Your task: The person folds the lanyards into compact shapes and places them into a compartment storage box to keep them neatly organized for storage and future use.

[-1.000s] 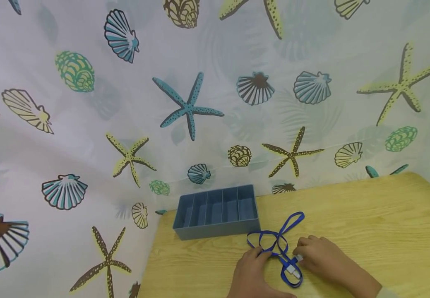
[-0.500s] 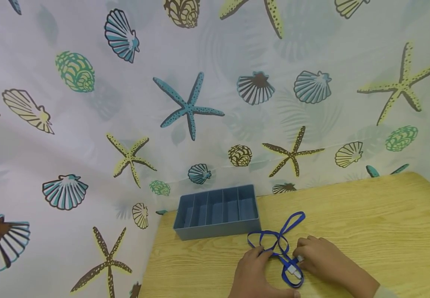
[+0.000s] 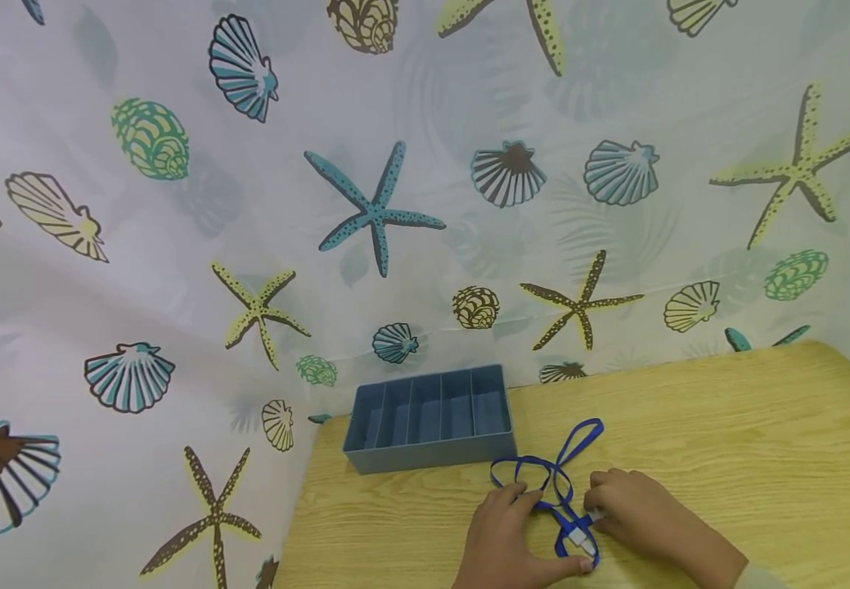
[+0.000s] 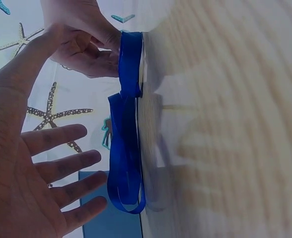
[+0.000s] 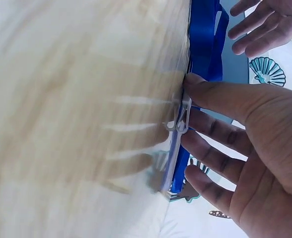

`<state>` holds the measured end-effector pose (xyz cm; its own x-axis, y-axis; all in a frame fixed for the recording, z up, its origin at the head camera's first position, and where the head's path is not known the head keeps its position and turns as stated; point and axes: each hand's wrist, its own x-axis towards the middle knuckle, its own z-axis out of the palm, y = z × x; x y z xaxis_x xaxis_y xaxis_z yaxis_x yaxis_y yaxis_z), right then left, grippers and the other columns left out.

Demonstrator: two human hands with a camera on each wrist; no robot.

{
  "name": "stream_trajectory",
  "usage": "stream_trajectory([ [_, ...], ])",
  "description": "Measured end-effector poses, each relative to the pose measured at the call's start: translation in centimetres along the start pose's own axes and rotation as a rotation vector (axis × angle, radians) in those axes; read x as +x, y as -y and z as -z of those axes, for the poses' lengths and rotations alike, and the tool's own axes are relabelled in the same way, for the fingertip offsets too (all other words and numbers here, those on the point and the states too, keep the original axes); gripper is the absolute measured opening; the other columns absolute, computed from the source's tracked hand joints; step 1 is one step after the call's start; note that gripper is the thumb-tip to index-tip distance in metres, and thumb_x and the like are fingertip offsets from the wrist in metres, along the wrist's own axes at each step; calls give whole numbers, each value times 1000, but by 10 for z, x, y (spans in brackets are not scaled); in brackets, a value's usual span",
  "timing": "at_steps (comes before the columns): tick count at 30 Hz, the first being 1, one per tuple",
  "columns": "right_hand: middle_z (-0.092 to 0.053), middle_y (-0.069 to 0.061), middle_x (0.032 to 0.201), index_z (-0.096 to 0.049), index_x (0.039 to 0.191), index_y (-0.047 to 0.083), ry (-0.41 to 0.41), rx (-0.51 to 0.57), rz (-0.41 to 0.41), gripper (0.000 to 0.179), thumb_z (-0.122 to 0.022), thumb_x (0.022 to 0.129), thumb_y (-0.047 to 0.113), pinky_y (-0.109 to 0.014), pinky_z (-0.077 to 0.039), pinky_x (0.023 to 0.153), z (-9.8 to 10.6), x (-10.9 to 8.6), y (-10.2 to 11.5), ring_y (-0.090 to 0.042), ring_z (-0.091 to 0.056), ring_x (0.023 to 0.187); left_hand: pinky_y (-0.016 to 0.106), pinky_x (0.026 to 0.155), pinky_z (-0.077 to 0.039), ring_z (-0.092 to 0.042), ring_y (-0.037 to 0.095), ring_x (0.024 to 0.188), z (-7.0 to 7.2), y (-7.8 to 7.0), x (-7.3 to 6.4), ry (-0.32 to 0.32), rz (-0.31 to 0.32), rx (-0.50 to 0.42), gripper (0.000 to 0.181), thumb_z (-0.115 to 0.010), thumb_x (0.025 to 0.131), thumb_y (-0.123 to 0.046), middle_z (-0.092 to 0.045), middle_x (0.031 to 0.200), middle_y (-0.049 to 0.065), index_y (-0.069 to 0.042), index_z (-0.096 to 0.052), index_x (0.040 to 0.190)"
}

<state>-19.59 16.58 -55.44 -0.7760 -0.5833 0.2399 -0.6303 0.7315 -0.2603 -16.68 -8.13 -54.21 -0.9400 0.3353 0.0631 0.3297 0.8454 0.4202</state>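
A blue lanyard (image 3: 575, 521) lies in loose loops on the wooden table, with a white plastic clip (image 3: 578, 537) near its close end. My right hand (image 3: 636, 514) pinches the lanyard beside another pale plastic fitting (image 5: 183, 115), thumb and index fingertips meeting at it in the right wrist view. Mostly covered by these fingers, that fitting shows only in part from the head. On the other side, my left hand (image 3: 504, 540) spreads around the loops, its thumb tip right by the white clip. Its four fingers (image 4: 71, 161) stretch out straight beside the blue strap (image 4: 128, 64).
A grey-blue tray (image 3: 432, 455) with several compartments stands behind the lanyard, close to the table's back left. The wooden table (image 3: 726, 442) extends to the right. A white curtain (image 3: 425, 106) printed with shells and starfish hangs behind and at the left.
My left thumb has moved right and up, over the near loop beside the white clip. My right hand stays nearly in place, its fingers now covering more of the pale fitting.
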Motion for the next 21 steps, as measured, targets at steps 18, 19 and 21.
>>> stream_trajectory([
  [18,-67,14,91,-77,97,25,-72,-100,5,17,-89,85,28,-30,-50,65,16,2,7,-7,-60,79,50,101,-57,-66,18,123,3,-5,2,-91,-120,-3,80,-68,84,-83,-70,132,-7,-23,-73,135],
  [19,-67,14,92,-77,97,25,-87,-105,5,17,-89,85,28,-30,-50,65,18,3,8,-8,-60,80,49,101,-57,-66,18,122,3,-6,2,-109,-138,-1,78,-69,85,-82,-70,130,-7,-22,-73,135],
  [21,-69,14,94,-78,98,24,-117,-116,0,17,-88,86,28,-31,-51,67,22,2,11,-8,-61,82,47,101,-57,-66,17,121,4,-7,2,-143,-171,6,75,-69,86,-80,-71,129,-7,-21,-74,133],
])
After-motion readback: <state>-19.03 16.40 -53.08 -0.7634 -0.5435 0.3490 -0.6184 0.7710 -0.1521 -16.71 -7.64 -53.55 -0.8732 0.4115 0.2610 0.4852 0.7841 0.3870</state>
